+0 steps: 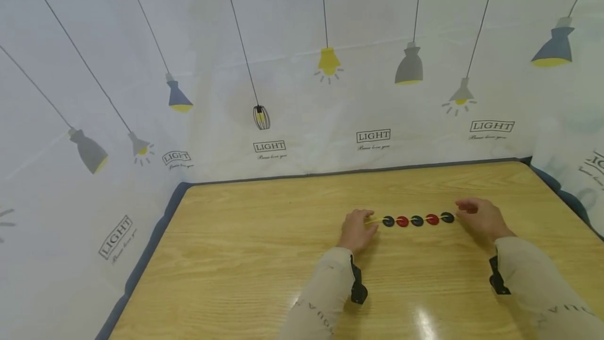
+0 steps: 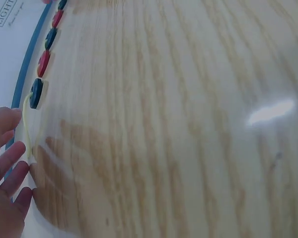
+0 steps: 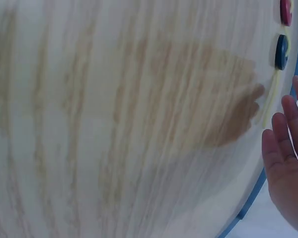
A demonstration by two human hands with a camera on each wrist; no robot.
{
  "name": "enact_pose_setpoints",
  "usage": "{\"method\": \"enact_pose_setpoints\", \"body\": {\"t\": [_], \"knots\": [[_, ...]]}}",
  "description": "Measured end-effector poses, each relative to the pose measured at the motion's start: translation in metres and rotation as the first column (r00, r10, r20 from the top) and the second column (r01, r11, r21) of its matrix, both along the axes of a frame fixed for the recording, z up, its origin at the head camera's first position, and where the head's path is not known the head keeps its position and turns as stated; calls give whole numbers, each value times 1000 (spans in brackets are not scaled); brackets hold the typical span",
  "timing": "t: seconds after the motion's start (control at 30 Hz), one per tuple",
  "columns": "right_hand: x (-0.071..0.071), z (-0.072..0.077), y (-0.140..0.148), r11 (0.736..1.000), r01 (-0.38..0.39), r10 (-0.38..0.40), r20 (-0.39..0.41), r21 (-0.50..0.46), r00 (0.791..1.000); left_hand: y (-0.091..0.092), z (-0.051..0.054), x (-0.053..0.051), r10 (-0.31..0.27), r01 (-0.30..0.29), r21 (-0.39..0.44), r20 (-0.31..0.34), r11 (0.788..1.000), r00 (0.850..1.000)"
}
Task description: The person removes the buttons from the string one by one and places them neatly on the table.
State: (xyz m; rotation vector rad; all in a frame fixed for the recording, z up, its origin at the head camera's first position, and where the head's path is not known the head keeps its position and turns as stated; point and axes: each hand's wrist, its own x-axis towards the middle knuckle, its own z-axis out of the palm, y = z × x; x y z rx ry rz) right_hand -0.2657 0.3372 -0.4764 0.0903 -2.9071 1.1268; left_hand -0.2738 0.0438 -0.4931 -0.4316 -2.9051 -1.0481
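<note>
A yellow string point(image 2: 26, 121) runs through a row of dark and red round pieces on the table, the colours alternating. In the head view a dark piece point(image 1: 388, 221) is at the row's left end and another point(image 1: 447, 218) at its right. Beside the left string end is my left hand point(image 1: 357, 231), its fingers point(image 2: 14, 173) loosely bent and apart from the thumb; whether they touch the string I cannot tell. My right hand point(image 1: 483, 219) hovers by the right end, fingers point(image 3: 283, 134) fairly straight, with nothing held. Loose string point(image 3: 273, 94) lies near those fingertips.
The wood-patterned table point(image 1: 236, 256) has a blue edge point(image 1: 152, 251). Behind it and at both sides hangs a white sheet point(image 1: 292, 93) printed with lamps. Black wrist mounts point(image 1: 358, 282) stick out from both sleeves point(image 1: 533, 277).
</note>
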Motion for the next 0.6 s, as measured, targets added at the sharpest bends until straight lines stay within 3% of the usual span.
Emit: {"method": "enact_pose_setpoints", "body": {"t": [0.33, 0.6], "knots": [[1, -6, 6, 999, -19, 22, 96, -31, 995, 3, -6, -1, 87, -88, 15, 49, 996, 995], [-1, -10, 10, 999, -10, 9, 37, 38, 999, 2, -8, 0, 89, -90, 87, 21, 992, 996]]}}
